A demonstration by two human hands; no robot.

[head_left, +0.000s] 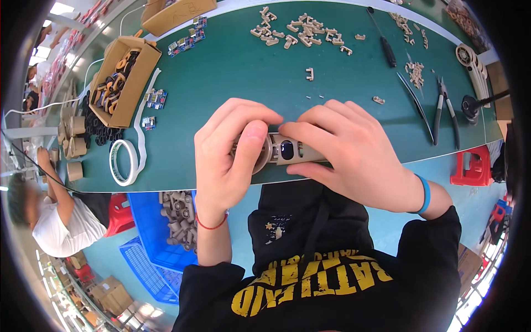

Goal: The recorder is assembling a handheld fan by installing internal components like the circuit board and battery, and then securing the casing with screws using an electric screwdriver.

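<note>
Both hands hold one beige plastic device body with a round ribbed end and a dark oval window, over the near edge of the green table. My left hand wraps around the round end, thumb across its front. My right hand grips the long part, with fingertips pressing on its top edge beside the left fingertips. Most of the device is hidden under the fingers.
Small beige plastic clips lie scattered at the back. A screwdriver, tweezers and pliers lie right. A tape roll and a cardboard box of parts sit left. A blue crate holds beige parts below. Another person sits left.
</note>
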